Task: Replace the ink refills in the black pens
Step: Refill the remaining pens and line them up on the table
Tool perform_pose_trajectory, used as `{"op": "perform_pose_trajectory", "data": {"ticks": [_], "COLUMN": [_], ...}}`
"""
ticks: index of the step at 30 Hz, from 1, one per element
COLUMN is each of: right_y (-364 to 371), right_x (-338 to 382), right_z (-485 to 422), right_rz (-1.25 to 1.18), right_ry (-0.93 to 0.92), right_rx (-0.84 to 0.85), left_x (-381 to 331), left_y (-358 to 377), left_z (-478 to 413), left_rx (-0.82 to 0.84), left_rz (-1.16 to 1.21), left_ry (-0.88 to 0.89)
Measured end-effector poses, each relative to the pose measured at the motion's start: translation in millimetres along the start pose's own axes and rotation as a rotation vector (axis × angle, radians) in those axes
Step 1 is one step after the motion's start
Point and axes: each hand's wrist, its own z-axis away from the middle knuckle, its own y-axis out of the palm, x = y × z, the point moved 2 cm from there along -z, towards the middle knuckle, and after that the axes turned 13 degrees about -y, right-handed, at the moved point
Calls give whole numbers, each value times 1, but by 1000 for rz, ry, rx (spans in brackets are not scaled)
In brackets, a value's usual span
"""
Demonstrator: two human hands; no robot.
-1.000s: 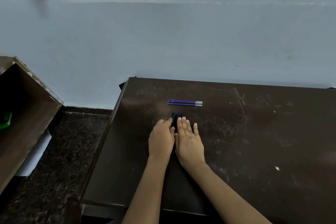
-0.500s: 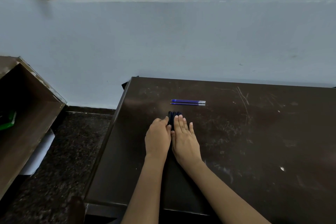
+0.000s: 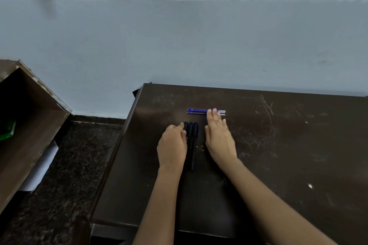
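Observation:
Three black pens (image 3: 191,141) lie side by side on the dark table (image 3: 278,145), pointing away from me. My left hand (image 3: 172,145) rests flat beside them, its fingertips touching the leftmost pen. To the right of the pens, my right hand (image 3: 219,137) is stretched forward with fingers apart, holding nothing. Its fingertips reach over the two blue ink refills (image 3: 198,111), which lie crosswise further back on the table.
The table's left edge (image 3: 119,145) drops to a dark speckled floor (image 3: 59,175). A brown open box (image 3: 29,125) stands at the left with something green inside. A pale wall (image 3: 179,45) runs behind the table.
My right hand has lifted off the pens and moved right and forward to the refills. The pens, earlier mostly covered by both hands, now show in full.

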Motion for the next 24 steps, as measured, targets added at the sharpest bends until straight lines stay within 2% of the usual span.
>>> {"op": "perform_pose_trajectory", "data": {"ticks": [3, 11, 21, 24], "right_y": [-15, -16, -18, -23], "right_x": [-20, -37, -44, -51], "right_z": [-25, -71, -57, -32], "right_rz": [9, -3, 40, 5], "right_ry": [-6, -51, 30, 96], "right_rx": [26, 263, 154, 61], "left_x": [-4, -10, -20, -21], "left_y": [-2, -2, -6, -6], "left_z": [-1, -5, -2, 1], "left_rx": [-10, -8, -21, -5], "left_rz": [17, 23, 47, 48], "left_ry": [-8, -16, 5, 6]}}
